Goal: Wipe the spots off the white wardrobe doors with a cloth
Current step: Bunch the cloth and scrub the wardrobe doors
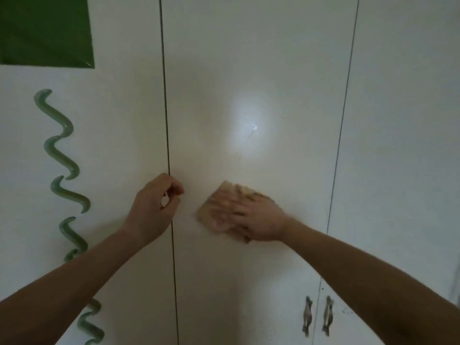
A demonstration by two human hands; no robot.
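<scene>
A white wardrobe fills the view, and its middle door (261, 70) runs between two dark vertical gaps. My right hand (258, 220) presses a beige cloth (219, 210) flat against the middle door with its fingers spread; both are motion-blurred. My left hand (156, 207) hovers at the left gap with its fingers loosely curled and nothing in them; whether it touches the door is unclear. A bright glare patch (251, 128) with faint streaks shows above the cloth. Small dark specks (346, 312) dot the right door near the handles.
Two metal handles (317, 314) sit at the lower right where the middle and right doors meet. A green paper sheet (47, 31) and a wavy green decoration (62, 160) are stuck on the left door.
</scene>
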